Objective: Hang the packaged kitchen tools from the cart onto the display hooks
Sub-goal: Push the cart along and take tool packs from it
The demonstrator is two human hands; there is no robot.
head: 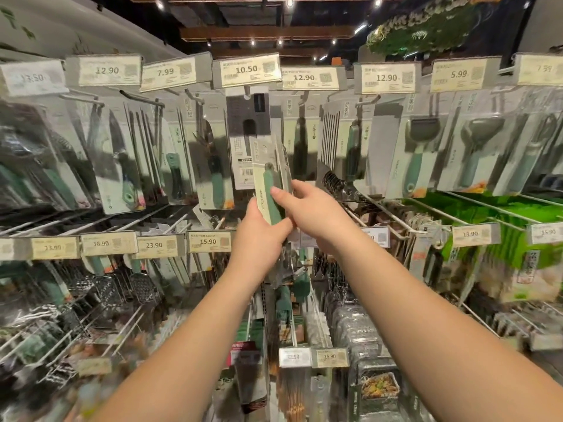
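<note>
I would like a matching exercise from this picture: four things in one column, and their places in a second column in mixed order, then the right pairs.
Things:
1. 10.50 price tag
2. 15.90 price tag
3. green-handled packaged tool
4. 5.99 price tag

Places:
A. held in both hands
B. top row, right part
C. top row, just above the hands
D. lower row, left of the left hand

Pairs: 1-C, 2-D, 3-A, 4-B. The right hand also grips the package.
</note>
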